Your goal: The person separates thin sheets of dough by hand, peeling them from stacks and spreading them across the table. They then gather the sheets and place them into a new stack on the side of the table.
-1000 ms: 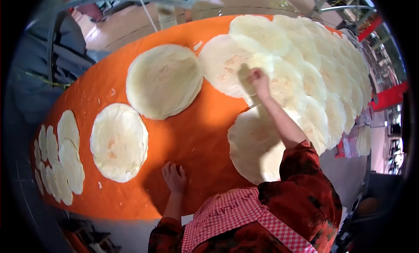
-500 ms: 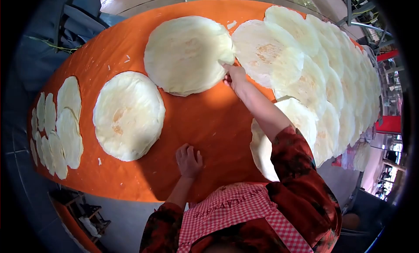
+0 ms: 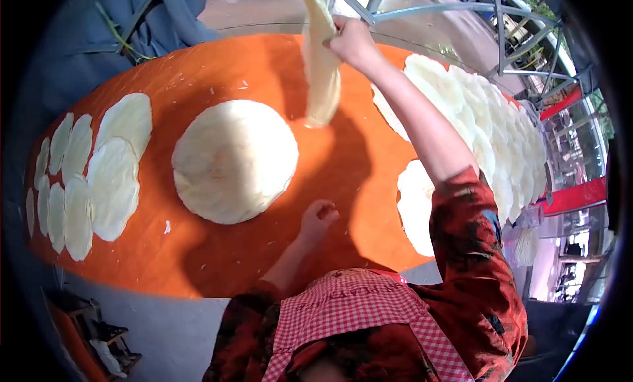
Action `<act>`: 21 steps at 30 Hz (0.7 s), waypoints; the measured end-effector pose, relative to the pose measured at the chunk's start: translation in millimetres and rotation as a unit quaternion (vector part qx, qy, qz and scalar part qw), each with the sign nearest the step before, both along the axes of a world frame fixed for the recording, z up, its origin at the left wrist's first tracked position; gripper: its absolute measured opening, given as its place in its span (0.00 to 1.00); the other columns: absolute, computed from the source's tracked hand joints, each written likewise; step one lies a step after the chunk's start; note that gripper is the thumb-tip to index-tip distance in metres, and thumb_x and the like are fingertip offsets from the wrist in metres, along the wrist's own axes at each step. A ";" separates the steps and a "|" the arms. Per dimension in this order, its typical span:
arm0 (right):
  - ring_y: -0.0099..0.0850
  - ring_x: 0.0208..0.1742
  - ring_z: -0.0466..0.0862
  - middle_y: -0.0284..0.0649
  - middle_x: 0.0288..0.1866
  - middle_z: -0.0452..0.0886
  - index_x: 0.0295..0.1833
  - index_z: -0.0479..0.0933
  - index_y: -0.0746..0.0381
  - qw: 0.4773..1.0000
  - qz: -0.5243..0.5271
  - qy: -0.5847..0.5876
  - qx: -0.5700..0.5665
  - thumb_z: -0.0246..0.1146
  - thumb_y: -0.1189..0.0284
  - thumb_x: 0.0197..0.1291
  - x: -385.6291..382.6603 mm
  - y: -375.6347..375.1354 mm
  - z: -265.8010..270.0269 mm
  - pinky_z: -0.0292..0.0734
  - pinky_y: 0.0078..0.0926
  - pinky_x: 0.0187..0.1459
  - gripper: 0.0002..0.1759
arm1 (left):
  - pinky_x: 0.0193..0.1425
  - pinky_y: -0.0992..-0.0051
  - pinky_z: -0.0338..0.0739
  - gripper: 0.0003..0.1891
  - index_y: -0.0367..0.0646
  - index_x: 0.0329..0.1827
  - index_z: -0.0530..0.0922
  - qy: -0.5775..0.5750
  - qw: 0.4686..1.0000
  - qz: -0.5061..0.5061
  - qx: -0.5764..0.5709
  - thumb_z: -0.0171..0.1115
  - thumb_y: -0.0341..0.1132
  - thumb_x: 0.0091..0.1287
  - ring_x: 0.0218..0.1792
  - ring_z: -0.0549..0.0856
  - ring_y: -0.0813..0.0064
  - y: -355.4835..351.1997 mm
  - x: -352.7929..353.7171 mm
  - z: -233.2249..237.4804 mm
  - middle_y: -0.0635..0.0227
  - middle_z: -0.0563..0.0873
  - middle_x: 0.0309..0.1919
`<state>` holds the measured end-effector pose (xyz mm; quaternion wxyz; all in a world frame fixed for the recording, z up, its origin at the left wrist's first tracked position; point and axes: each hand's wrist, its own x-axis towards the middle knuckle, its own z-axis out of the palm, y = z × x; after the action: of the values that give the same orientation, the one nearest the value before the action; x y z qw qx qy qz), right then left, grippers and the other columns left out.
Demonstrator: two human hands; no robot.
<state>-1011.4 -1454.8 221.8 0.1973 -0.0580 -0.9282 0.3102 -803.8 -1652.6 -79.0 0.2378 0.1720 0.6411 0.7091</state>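
Note:
My right hand (image 3: 353, 42), at the far side of the table, grips a thin round flatbread (image 3: 323, 72) by its edge. The flatbread is lifted and hangs nearly edge-on to me, its lower end over the orange cloth. Lower down, over the cloth near my apron, my left hand (image 3: 320, 217) has its fingers curled in toward the thumb with nothing in them. Left of it lies a pile of large pale round flatbreads (image 3: 234, 161), the top one partly in shadow.
An orange cloth (image 3: 158, 270) covers the long table. Overlapping flatbreads (image 3: 484, 131) spread over its right end. Smaller-looking flatbreads (image 3: 113, 191) lie in rows at the left end. A metal frame (image 3: 455, 9) stands beyond the far edge, and a stool (image 3: 99, 329) at lower left.
My right hand has raised the flatbread off the cloth and swung it up and away, turning it from flat to upright. My left hand has moved right and its fingers have curled.

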 end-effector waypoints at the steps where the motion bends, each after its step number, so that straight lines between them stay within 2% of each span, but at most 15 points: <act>1: 0.48 0.38 0.83 0.53 0.33 0.82 0.39 0.78 0.66 0.999 0.024 -0.014 0.039 0.59 0.75 0.46 21.0 -27.3 6.4 0.78 0.38 0.41 0.12 | 0.53 0.66 0.73 0.14 0.44 0.49 0.74 -0.173 0.978 -0.022 0.115 0.62 0.33 0.61 0.50 0.77 0.69 -10.3 -12.3 2.2 0.66 0.79 0.45; 2: 0.50 0.40 0.82 0.53 0.35 0.82 0.40 0.78 0.65 0.996 0.048 -0.028 0.074 0.59 0.75 0.47 46.3 -55.3 7.4 0.78 0.39 0.41 0.12 | 0.53 0.67 0.75 0.18 0.44 0.59 0.69 -0.155 0.973 0.012 0.169 0.57 0.38 0.68 0.54 0.77 0.70 -34.2 -25.7 35.4 0.67 0.77 0.52; 4: 0.47 0.43 0.82 0.50 0.41 0.80 0.54 0.73 0.66 0.980 0.100 -0.042 0.164 0.60 0.78 0.47 106.4 -115.8 2.1 0.76 0.40 0.46 0.24 | 0.64 0.54 0.68 0.32 0.49 0.73 0.52 -0.166 0.942 0.069 0.283 0.44 0.54 0.72 0.66 0.68 0.58 -84.6 -43.5 96.3 0.60 0.64 0.68; 5: 0.50 0.44 0.80 0.50 0.43 0.78 0.57 0.71 0.65 0.979 0.145 -0.039 0.139 0.60 0.78 0.47 127.4 -135.2 -26.1 0.76 0.41 0.47 0.27 | 0.65 0.46 0.63 0.36 0.53 0.75 0.46 -0.157 0.924 0.071 0.342 0.40 0.61 0.71 0.69 0.63 0.55 -105.5 -49.0 103.7 0.61 0.56 0.72; 6: 0.53 0.45 0.79 0.51 0.46 0.77 0.60 0.68 0.64 0.974 0.191 -0.036 0.114 0.61 0.77 0.46 145.1 -150.4 -61.3 0.76 0.42 0.47 0.30 | 0.65 0.42 0.61 0.38 0.54 0.75 0.46 -0.164 0.901 0.082 0.393 0.40 0.64 0.69 0.69 0.63 0.55 -121.7 -49.7 110.6 0.63 0.55 0.73; 8: 0.51 0.54 0.76 0.52 0.57 0.71 0.63 0.65 0.62 0.952 0.232 -0.192 0.062 0.65 0.71 0.49 177.3 -188.5 -98.0 0.75 0.41 0.53 0.34 | 0.69 0.46 0.58 0.39 0.53 0.75 0.49 -0.248 0.841 0.080 0.475 0.39 0.66 0.68 0.70 0.61 0.57 -143.6 -40.8 111.7 0.62 0.58 0.72; 9: 0.51 0.58 0.73 0.52 0.60 0.69 0.64 0.64 0.62 0.935 0.254 -0.236 0.073 0.66 0.66 0.49 187.2 -199.1 -120.5 0.72 0.40 0.57 0.35 | 0.71 0.53 0.57 0.39 0.50 0.74 0.52 -0.291 0.832 0.085 0.464 0.39 0.67 0.67 0.70 0.62 0.61 -149.9 -36.3 95.5 0.64 0.61 0.71; 10: 0.50 0.63 0.70 0.52 0.63 0.67 0.64 0.64 0.63 0.916 0.274 -0.278 0.086 0.67 0.62 0.50 194.6 -205.6 -143.2 0.70 0.39 0.61 0.36 | 0.71 0.61 0.58 0.38 0.46 0.73 0.56 -0.285 0.847 0.143 0.426 0.37 0.65 0.69 0.69 0.63 0.65 -153.6 -28.7 74.5 0.64 0.64 0.69; 11: 0.47 0.69 0.64 0.51 0.67 0.63 0.63 0.65 0.61 0.922 0.262 -0.277 0.074 0.69 0.56 0.49 201.9 -208.8 -161.5 0.63 0.37 0.67 0.38 | 0.71 0.62 0.59 0.37 0.45 0.72 0.56 -0.283 0.842 0.156 0.431 0.37 0.64 0.70 0.68 0.65 0.65 -156.3 -23.2 67.0 0.64 0.65 0.69; 14: 0.46 0.71 0.61 0.50 0.70 0.60 0.65 0.63 0.60 0.902 0.274 -0.334 0.003 0.68 0.51 0.48 205.0 -198.1 -190.4 0.59 0.36 0.70 0.42 | 0.71 0.63 0.60 0.34 0.43 0.72 0.57 -0.276 0.835 0.133 0.457 0.36 0.60 0.73 0.67 0.67 0.66 -160.8 -17.7 52.6 0.63 0.67 0.68; 16: 0.46 0.70 0.61 0.46 0.70 0.61 0.63 0.66 0.57 0.907 0.279 -0.314 -0.034 0.67 0.51 0.50 206.4 -193.2 -199.0 0.59 0.36 0.69 0.37 | 0.70 0.63 0.60 0.34 0.42 0.72 0.57 -0.279 0.833 0.108 0.466 0.36 0.59 0.73 0.66 0.68 0.66 -162.9 -13.9 51.4 0.63 0.67 0.67; 18: 0.46 0.66 0.68 0.48 0.67 0.66 0.62 0.68 0.59 0.933 0.264 -0.245 0.022 0.64 0.55 0.55 211.7 -197.1 -195.8 0.65 0.35 0.65 0.32 | 0.70 0.63 0.60 0.34 0.43 0.72 0.56 -0.288 0.832 0.092 0.465 0.36 0.59 0.73 0.66 0.68 0.65 -161.6 -13.0 55.6 0.63 0.67 0.67; 21: 0.47 0.58 0.75 0.53 0.59 0.74 0.61 0.70 0.62 0.944 0.254 -0.206 -0.043 0.60 0.61 0.60 214.3 -196.0 -203.6 0.70 0.35 0.60 0.26 | 0.70 0.61 0.61 0.30 0.44 0.71 0.57 -0.303 0.831 0.086 0.460 0.42 0.52 0.73 0.66 0.68 0.64 -162.0 -9.3 65.2 0.63 0.67 0.67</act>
<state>-797.1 -1650.9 18.2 -0.0866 0.1086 -0.9181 0.3713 -813.2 -1814.6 -13.8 0.2517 -0.0173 0.1492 0.9561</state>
